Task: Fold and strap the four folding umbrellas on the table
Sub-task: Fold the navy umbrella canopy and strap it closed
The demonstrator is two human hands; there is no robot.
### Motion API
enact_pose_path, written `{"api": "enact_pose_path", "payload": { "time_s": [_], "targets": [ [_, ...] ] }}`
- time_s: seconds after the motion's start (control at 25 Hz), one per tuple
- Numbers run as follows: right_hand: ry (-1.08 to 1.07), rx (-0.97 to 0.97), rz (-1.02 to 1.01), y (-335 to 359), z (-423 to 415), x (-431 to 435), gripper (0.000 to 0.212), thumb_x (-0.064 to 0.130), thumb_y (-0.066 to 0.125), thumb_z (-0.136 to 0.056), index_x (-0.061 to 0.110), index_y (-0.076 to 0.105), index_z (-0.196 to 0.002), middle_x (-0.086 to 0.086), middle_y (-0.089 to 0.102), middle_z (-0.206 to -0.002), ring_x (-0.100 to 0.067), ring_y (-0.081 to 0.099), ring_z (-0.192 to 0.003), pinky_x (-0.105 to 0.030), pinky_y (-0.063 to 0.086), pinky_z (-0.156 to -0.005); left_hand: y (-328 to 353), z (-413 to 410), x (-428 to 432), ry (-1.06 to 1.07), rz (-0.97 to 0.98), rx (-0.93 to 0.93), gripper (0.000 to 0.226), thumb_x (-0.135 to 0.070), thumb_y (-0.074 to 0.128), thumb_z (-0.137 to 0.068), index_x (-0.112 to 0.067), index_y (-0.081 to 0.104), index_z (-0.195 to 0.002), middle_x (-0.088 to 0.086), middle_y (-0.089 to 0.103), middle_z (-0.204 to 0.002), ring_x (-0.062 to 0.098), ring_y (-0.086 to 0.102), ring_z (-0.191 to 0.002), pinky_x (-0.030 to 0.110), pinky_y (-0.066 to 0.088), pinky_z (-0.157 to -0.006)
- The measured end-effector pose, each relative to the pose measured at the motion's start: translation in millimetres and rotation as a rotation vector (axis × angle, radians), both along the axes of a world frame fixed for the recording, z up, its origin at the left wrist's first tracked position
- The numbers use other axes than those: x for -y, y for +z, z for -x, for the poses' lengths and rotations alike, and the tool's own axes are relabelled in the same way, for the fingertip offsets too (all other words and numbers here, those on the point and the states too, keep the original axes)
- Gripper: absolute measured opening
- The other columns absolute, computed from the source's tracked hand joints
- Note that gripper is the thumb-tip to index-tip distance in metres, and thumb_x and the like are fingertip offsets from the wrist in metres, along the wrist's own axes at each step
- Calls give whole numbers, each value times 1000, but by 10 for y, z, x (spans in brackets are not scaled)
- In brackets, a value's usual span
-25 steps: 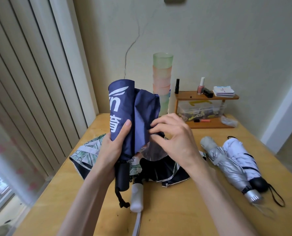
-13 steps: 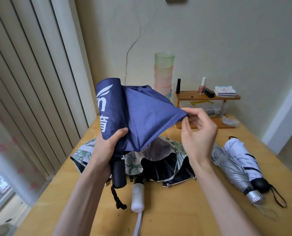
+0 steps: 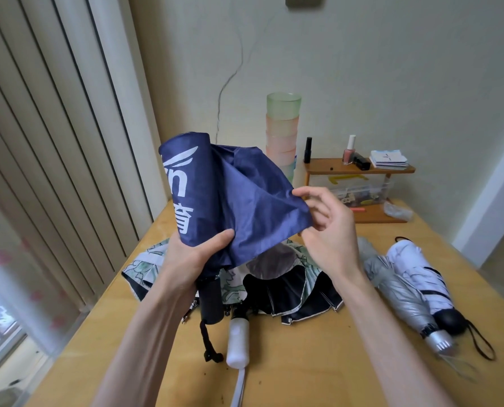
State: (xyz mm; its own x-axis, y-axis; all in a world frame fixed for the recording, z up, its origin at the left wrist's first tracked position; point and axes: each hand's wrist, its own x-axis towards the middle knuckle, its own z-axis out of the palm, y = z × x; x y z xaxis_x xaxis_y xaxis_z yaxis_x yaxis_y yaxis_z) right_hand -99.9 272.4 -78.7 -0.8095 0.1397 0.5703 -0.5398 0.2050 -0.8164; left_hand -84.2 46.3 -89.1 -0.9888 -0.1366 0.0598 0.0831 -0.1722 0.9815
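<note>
Here, left hand (image 3: pixel 192 257) gripping navy umbrella (image 3: pixel 215 195), right hand (image 3: pixel 330 230) pinching its loose edge, floral umbrella (image 3: pixel 289 286) spread beneath fingers, silver umbrella (image 3: pixel 403 295) to their right.

Left hand (image 3: pixel 192 259) grips navy umbrella (image 3: pixel 215 201) upright – right hand (image 3: pixel 330 230) pinches canopy flap

The left forearm (image 3: pixel 145 333) and right forearm (image 3: pixel 391 333) are bare along their whole visible length, up to the wrist; the left grip (image 3: pixel 186 259) and right grip (image 3: pixel 330 230) are bare too, with slender fingers; knuckles and tendons show on the back of the right one.
</note>
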Motion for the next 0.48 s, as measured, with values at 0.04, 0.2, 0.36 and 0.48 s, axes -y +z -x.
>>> {"api": "enact_pose_path", "payload": {
  "time_s": [0.04,0.2,0.36,0.48],
  "targets": [
    [-39,-11,-17,-4,1,-15,57,-25,67,-79,22,71,-111,7,77,-106,-7,74,-97,-20,57,-81,-3,19,1,43,10,0,41,-17,95,-72,-16,72,-106,3,80,-92,15,72,-68,26,51,-53],
    [-212,-116,-65,-2,-28,-19,56,-21,64,-80,20,74,-116,6,76,-101,-11,70,-92,-21,57,-80,-12,57,40,161,-54,36,34,-12,87,-81,-11,65,-107,4,71,-82,10,62,-53,24,47,-46],
    [-201,-124,-32,8,-11,-27,51,-17,65,-84,20,70,-119,6,74,-99,-10,70,-90,-20,55,-77,-22,45,61,123,-24,-11,56,-30,84,-65,-6,67,-113,6,72,-85,21,60,-67,30,46,-51],
    [-240,-165,-191,-14,-8,-117,48,-14,71,-84,16,70,-121,5,75,-102,-8,69,-88,-18,55,-76,-4,41,81,129,8,-41,60,-35,88,-60,-9,69,-111,4,75,-87,19,64,-70,34,50,-57]
  ]
}}
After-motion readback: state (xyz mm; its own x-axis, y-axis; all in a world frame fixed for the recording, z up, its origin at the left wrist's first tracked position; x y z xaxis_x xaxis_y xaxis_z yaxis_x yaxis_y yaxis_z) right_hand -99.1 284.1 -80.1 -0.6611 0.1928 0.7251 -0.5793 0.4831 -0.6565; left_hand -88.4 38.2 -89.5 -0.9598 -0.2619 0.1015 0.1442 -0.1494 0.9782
